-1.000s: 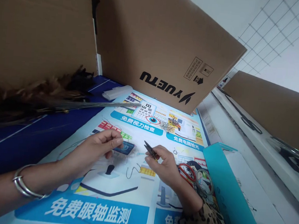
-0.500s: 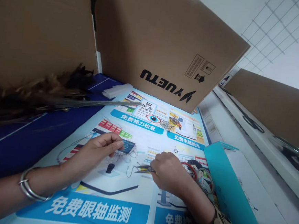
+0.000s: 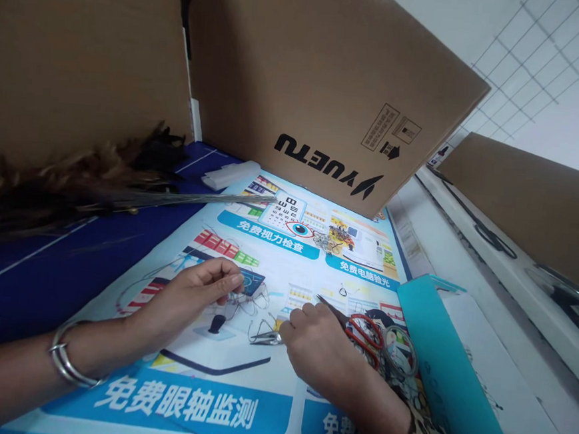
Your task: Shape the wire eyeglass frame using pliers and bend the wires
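My left hand (image 3: pixel 209 281) is above the printed sheet, thumb and index finger pinched together. What lies in that pinch, if anything, is too small to make out. Lower and to the right, my right hand (image 3: pixel 312 339) is closed around a pair of pliers (image 3: pixel 270 338), whose metal jaws point left. A thin bent wire (image 3: pixel 254 331) shows right at the jaw tips; I cannot tell whether they grip it. Beyond my right hand lie red-handled scissors (image 3: pixel 366 337) and a ring-shaped coil (image 3: pixel 402 351).
Feathers (image 3: pixel 72 173) and a bundle of thin wires (image 3: pixel 205 199) lie at the left. Large cardboard boxes (image 3: pixel 306 64) rise behind. A small tangle of metal pieces (image 3: pixel 326 241) is on the sheet, and a teal-edged box (image 3: pixel 458 371) stands at the right.
My right hand has shifted left and slightly down with the pliers, bringing the jaws to the bent wire. More of the scissors shows behind it. My left hand keeps its pinch.
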Tool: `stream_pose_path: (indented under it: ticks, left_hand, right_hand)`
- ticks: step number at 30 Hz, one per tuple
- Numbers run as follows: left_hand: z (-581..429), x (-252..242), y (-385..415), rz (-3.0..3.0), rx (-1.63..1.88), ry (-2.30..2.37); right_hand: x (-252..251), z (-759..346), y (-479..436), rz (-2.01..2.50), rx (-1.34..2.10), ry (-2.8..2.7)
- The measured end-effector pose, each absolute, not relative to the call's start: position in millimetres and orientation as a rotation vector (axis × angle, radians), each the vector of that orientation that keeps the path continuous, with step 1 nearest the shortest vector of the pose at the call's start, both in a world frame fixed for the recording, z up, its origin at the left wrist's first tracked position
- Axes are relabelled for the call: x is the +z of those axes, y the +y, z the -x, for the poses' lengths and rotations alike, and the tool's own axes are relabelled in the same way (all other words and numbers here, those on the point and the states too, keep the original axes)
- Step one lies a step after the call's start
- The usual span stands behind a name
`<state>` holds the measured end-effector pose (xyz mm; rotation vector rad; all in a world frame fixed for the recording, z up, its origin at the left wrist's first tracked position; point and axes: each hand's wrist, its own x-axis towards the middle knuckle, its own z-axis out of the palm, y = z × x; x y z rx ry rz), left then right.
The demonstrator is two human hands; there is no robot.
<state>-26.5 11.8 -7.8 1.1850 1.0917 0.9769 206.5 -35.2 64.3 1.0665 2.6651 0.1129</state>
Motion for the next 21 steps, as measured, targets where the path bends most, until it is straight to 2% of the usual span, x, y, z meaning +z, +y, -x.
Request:
stream_pose_path:
  ticks: [12, 21]
  left_hand:
    - [26.4, -11.3, 13.2, -1.228, 0.967, 1.081]
    - [24.7, -10.0, 12.8, -1.240, 1.008, 1.073]
  right_hand:
    - [62.1, -209.3, -33.6, -0.983, 0.187, 2.741]
    - [69.0, -214.8, -30.9, -1.113, 0.188, 2.771]
